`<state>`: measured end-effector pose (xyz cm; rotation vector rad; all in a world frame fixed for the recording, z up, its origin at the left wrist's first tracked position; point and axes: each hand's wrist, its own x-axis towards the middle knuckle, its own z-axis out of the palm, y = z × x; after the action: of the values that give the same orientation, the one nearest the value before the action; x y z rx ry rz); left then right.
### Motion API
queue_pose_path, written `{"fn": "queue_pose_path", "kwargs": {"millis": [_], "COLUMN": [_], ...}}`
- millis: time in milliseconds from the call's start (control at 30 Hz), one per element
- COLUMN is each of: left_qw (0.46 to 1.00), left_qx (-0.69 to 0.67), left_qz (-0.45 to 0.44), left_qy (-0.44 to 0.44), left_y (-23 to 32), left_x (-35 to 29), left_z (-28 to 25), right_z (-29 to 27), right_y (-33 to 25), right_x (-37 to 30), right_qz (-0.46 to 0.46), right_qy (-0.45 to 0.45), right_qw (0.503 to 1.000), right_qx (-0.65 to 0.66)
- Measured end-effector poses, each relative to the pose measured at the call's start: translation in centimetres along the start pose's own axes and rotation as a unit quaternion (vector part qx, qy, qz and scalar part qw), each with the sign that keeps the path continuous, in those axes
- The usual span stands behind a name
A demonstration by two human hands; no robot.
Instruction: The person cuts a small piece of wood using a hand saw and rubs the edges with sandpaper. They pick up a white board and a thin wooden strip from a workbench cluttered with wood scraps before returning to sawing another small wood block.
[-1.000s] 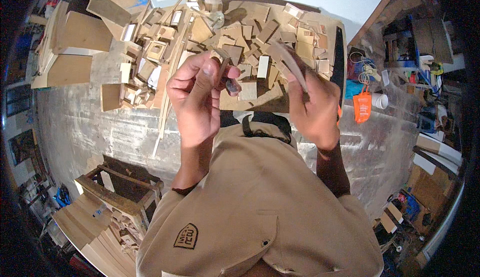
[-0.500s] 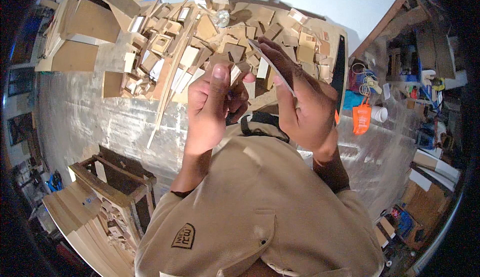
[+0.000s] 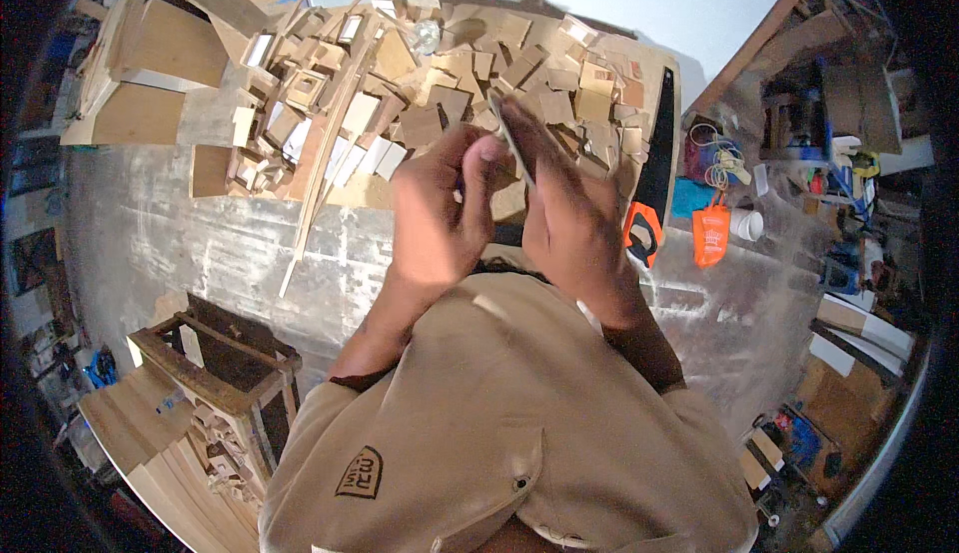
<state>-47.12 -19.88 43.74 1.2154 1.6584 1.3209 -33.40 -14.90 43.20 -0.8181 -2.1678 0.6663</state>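
The hands have come together, allowing close work: the right hand grasps a thin sheet; what the curled left hand holds cannot be told.

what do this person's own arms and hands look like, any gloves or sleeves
No gloves: the left hand and right hand are bare, as are the forearms. The sleeves are tan, matching the shirt, which bears a dark-outlined badge.
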Motion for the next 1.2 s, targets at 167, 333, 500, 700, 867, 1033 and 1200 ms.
{"fn": "queue_pose_path", "kwargs": {"millis": [167,333,500,700,867,1033,1200], "left_qw": [0.996,0.983,0.974,0.975,0.973,0.976,0.983], "left_qx": [-0.067,-0.139,-0.187,-0.16,-0.149,-0.158,-0.121], "left_qz": [-0.036,-0.037,-0.081,-0.147,-0.173,-0.148,-0.111], "left_qy": [0.046,0.116,0.104,0.049,0.037,-0.002,-0.082], "left_y": [-3.0,-7.6,-13.4,-14.1,-12.4,-11.9,-11.5], "left_x": [1.6,3.2,1.5,-0.3,0.5,1.4,2.5], "left_z": [-1.4,-6.9,-10.5,-10.3,-10.1,-11.2,-12.6], "right_z": [2.4,5.3,8.0,9.2,9.6,10.6,11.7], "right_y": [0.7,13.7,28.2,29.7,22.4,8.1,2.9], "right_x": [-2.0,-8.2,-15.6,-15.8,-10.6,-0.8,2.4], "right_qz": [0.063,0.281,0.453,0.429,0.362,0.305,0.225], "right_qy": [-0.044,-0.092,-0.03,-0.021,0.038,-0.072,-0.143], "right_qw": [0.997,0.954,0.884,0.879,0.927,0.88,0.92], "right_qx": [-0.003,-0.054,0.11,-0.208,-0.09,0.356,0.288]}}
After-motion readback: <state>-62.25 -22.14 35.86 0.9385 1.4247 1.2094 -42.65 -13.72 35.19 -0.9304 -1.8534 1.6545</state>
